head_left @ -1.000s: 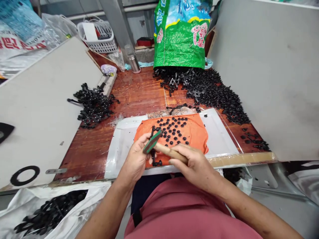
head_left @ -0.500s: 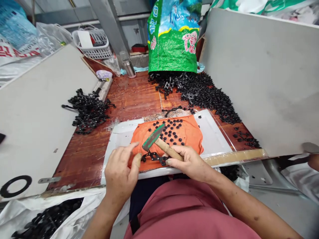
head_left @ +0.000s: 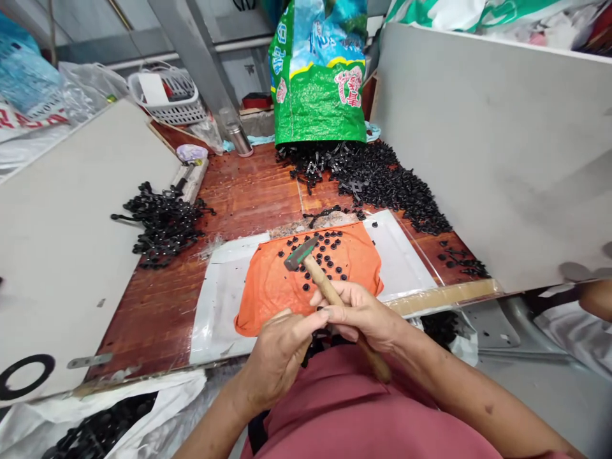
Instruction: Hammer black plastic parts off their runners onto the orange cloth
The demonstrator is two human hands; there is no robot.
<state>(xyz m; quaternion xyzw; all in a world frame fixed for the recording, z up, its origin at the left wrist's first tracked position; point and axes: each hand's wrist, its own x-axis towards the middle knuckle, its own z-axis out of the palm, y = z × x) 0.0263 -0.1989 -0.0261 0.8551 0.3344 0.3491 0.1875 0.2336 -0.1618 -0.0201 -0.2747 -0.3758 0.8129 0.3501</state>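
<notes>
My right hand (head_left: 366,315) is closed around the wooden handle of a hammer (head_left: 321,280). The hammer's dark head with green paint points up and left over an orange cloth (head_left: 258,296). My left hand (head_left: 282,350) is closed, its fingertips meeting those of my right hand in front of my body. Between and below the fingers shows part of a black linked piece (head_left: 310,354); most of it is hidden by the hands. Several small black round caps (head_left: 327,260) lie spread on the cloth beyond the hammer.
A large heap of black parts (head_left: 396,188) spills from a green bag (head_left: 320,105) at the back right. At left lies a pile of black linked pieces (head_left: 165,223). Grey panels (head_left: 488,146) flank the brown table (head_left: 239,191). A steel flask (head_left: 239,139) stands behind.
Both hands have come together and moved toward my body. The black linked piece has left the cloth and is now between the fingers. The hammer stays in my right hand.
</notes>
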